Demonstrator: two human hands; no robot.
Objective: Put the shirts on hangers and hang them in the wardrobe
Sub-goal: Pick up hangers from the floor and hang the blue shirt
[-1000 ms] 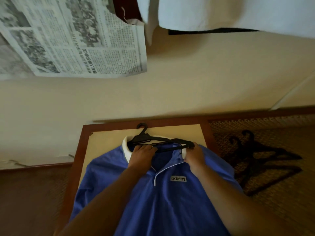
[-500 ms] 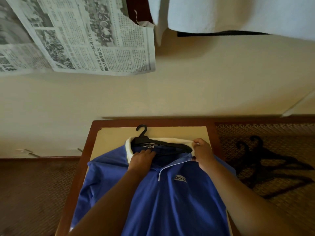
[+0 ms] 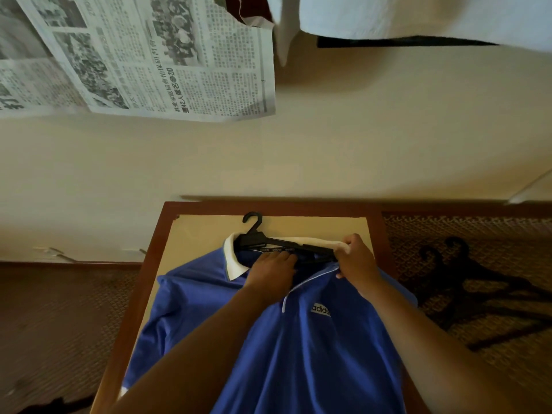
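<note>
A blue polo shirt (image 3: 298,348) lies face up on a small wood-framed table (image 3: 155,258), collar toward twelve o'clock, with a black plastic hanger (image 3: 268,245) partly fed into the neck opening; its hook pokes out past the collar at about eleven o'clock from the hands. The left hand (image 3: 273,271) rests at the open placket with its fingers curled down onto the hanger's bar and the fabric under it, while the right hand (image 3: 355,264) pinches the white collar (image 3: 322,244) at the hanger's right end, thumb and fingers closed narrow on the cloth. The hanger's left arm seems to sit under the collar, but its right tip is hidden by the hand, so whether it has passed into the shoulder cannot be told. The risk, as I judge it, is at that right shoulder: the placket opens only partway (the neck is a tight fit), so forcing the arm through could strain the seam or leave the hanger seated on one side only, and the shirt would then slide off crooked when lifted. Spare black hangers (image 3: 466,282) lie on the woven mat (image 3: 507,369) at three o'clock, well apart from the table. No wardrobe is in view.
</note>
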